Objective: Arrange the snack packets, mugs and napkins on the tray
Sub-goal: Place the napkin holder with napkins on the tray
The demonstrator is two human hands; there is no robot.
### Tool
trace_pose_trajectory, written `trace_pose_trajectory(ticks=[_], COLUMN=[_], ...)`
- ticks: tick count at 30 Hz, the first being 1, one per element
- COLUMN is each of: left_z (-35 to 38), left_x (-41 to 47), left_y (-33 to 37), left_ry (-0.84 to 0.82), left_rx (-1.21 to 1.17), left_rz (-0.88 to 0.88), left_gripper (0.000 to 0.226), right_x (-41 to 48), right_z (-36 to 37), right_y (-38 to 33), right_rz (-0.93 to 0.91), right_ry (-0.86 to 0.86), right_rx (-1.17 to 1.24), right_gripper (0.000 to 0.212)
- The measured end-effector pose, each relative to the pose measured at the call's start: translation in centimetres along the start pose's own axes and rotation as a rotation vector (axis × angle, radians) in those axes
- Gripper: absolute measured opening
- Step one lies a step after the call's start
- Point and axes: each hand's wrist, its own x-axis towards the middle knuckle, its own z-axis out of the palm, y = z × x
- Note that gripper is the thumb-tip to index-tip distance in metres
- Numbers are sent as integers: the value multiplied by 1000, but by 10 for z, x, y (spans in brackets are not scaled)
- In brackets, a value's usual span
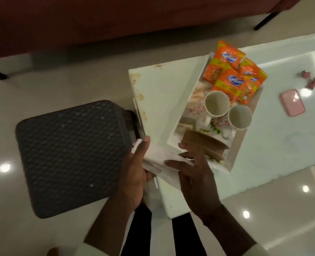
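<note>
Two mugs (227,109) stand upright and empty in the middle of the tray (234,159), rims nearly touching. Beyond them, at the tray's far end, orange snack packets (232,74) lie overlapping in a heap, one jutting past the far rim. On the tray's near end rests a stack of brown napkins (204,143). The tray sits on the white counter (158,85). At the tray's near corner both hands hold a white napkin (162,161): the left hand (136,174) grips its edge with curled fingers, the right hand (195,174) pinches the other side, fingers reaching toward the brown stack. Left of the tray a dark woven stool (71,154) stands on the floor.
</note>
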Motion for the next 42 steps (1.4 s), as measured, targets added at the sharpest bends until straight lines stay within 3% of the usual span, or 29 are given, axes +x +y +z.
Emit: trace_pose_trajectory(ticks=[3,6,10,12,15,19,32,37,42], left_z=[19,36,63,73,91,111,132,126,118], left_x=[1,2,3,5,12,32,87,98,95], left_y=[-14,-25,-39,-40,-38,-34,-41,-42,-41], left_ry=[90,130,180,187,173,150,179,211,235], left_rx=[182,252,398,502,652,809,1017,991,1131], left_rz=[33,34,47,82,103,-14,-109,-63,3], left_gripper=[26,21,4,9,17,21,27,43,54], right_x=[-17,-30,-31,-31,-26,-10,24,21,13], right_z=[-19,-34,-56,-65,-78,-86,-64,-55,-56], right_y=[5,3,31,48,68,92,144,156,154], right_rz=[176,630,1141,1259,1309,1366,1532,1539,1429], right_ry=[-87,116,122,162,259,319,355,502,613], right_rx=[389,845,1086,1160,1156,1142,1073,930,795], right_gripper=[29,40,42,37,24,15,15,25,26])
